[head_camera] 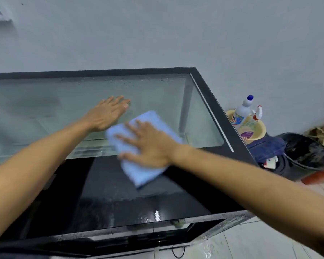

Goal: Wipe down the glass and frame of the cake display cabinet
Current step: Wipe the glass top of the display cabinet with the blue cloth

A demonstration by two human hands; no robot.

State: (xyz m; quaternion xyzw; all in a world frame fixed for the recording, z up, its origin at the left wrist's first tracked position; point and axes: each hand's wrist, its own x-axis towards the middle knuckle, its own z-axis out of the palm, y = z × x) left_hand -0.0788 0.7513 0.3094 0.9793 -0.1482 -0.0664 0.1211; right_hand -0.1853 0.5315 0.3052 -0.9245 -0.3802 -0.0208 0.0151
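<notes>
Grey wall behind, cake display cabinet (213,101) up front, top glass (64,101) still beaded wet. Left hand (105,114) flat, right hand (150,144) spread pressing the blue cloth (150,118). Leaning hard could stress the pane or leave streaks.

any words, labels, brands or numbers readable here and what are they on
No text can be read.
White bottle with blue cap: colourful label, print too blurred.
Spray bottle with red and white trigger: green label, too blurred.
Purple label lower in the yellow plastic basin: too small to read.
Black-framed glass cabinet: no lettering visible.
</notes>
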